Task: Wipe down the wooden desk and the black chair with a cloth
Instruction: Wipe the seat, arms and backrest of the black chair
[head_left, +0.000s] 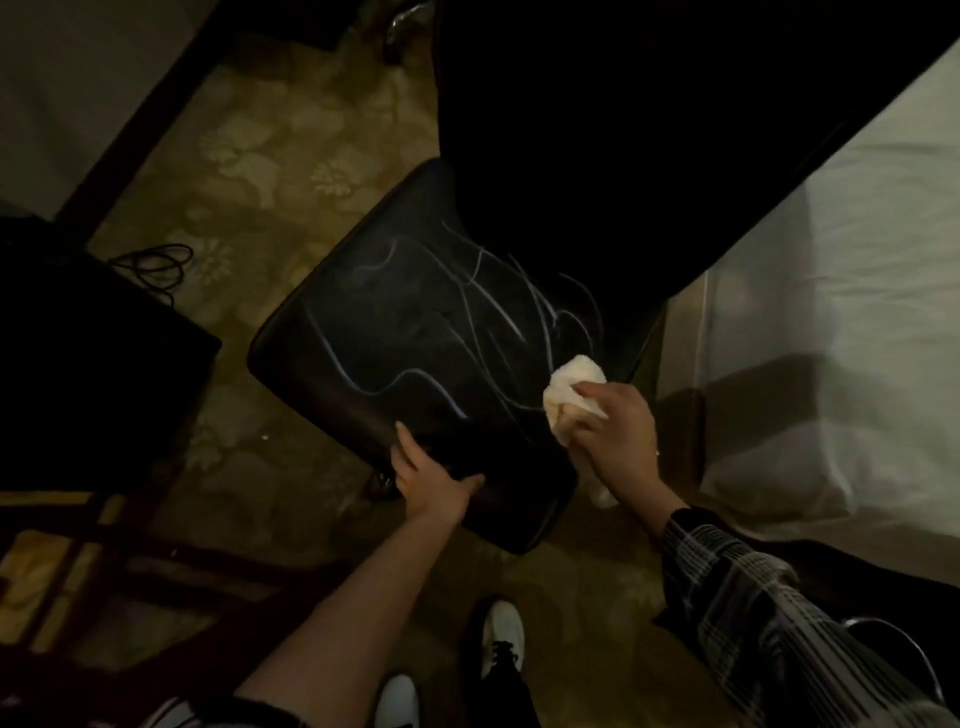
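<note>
Cloth first: the small, pale, crumpled cleaning cloth (571, 387) sits bunched under your right hand (618, 431), whose fingers curl round it and press it onto the right-hand part of the black, glossy, padded chair seat (415, 338). A tail of it hangs below your wrist, off the seat's edge. It looks soft and light, so you can probably refold it one-handed; keep the wad gathered in your palm so the loose tail does not drag.

Your left hand (431, 478) grips the near edge of the seat, thumb on top and fingers wrapped under the rim. That edge seems the right place to steady it. The seat reads as smooth, leather-like and likely slippery, with pale streaks across its middle, and the chair may shift under a hard push, so hold it firm while you wipe.

For room, you have open seat running away from the cloth toward the far left corner. To the right, a white draped bed side (831, 312) stands close, leaving little elbow space. Beyond the seat lies deep shadow where you cannot tell what stands there; it may be the chair's back. A dark wooden frame (130, 561) lies near your left forearm, and a dark boxy object (78, 364) sits beside the seat's left edge on the patterned carpet (270, 156).
</note>
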